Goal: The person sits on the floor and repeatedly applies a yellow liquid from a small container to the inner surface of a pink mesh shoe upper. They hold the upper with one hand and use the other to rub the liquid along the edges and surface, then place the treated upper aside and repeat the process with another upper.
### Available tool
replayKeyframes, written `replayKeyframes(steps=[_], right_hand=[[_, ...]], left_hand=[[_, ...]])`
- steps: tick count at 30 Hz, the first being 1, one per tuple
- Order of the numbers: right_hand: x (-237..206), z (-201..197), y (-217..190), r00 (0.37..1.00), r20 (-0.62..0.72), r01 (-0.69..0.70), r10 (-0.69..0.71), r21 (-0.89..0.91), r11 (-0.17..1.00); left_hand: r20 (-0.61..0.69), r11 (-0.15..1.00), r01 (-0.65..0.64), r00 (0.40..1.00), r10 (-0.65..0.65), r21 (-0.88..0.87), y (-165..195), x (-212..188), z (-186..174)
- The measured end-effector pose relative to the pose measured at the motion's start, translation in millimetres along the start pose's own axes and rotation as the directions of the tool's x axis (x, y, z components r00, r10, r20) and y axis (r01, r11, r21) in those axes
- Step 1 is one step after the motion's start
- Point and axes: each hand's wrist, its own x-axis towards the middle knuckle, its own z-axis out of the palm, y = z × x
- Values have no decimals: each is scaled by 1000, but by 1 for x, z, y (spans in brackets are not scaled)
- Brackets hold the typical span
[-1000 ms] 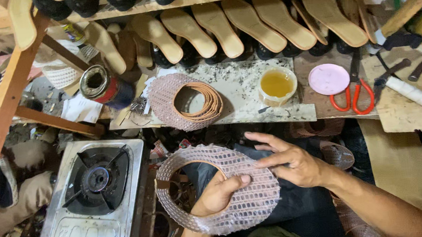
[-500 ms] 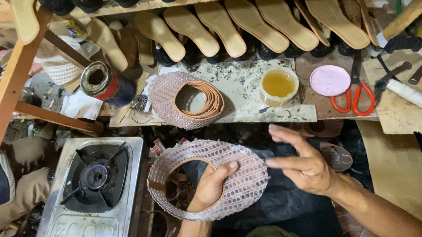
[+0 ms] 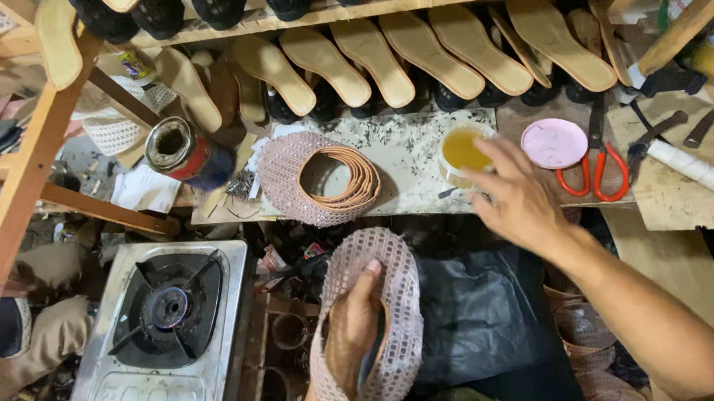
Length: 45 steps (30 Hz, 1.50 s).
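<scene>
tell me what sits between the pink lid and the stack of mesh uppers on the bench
In the head view, the cup of yellow glue sits between the stack of mesh uppers and the pink lid, right hand reaching just below it.

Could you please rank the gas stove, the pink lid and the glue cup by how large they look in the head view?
1. Gas stove, by far the largest, though it sits nearer the camera.
2. Pink lid.
3. Glue cup, only slightly smaller and partly hidden by the right hand.
</scene>
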Motion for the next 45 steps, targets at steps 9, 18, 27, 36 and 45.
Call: replayKeyframes(steps=[9, 18, 27, 36, 45], right_hand=[[20, 15, 27, 985, 146, -71, 89, -126, 990], [-36, 12, -63, 992, 0, 123, -130, 328, 937], [-49, 30, -59, 966, -87, 259, -244, 338, 905], [-56, 13, -70, 942, -97, 332, -320, 386, 861], [-53, 13, -64, 942, -139, 334, -304, 386, 860]], left_hand=[[149, 922, -60, 981, 125, -382, -27, 23, -13], [270, 887, 2, 953, 138, -461, -19, 21, 6], [354, 898, 71, 930, 97, -433, -13, 13, 9], [374, 893, 123, 926, 54, -433, -17, 13, 3], [415, 933, 67, 905, 93, -354, -6, 2, 8]])
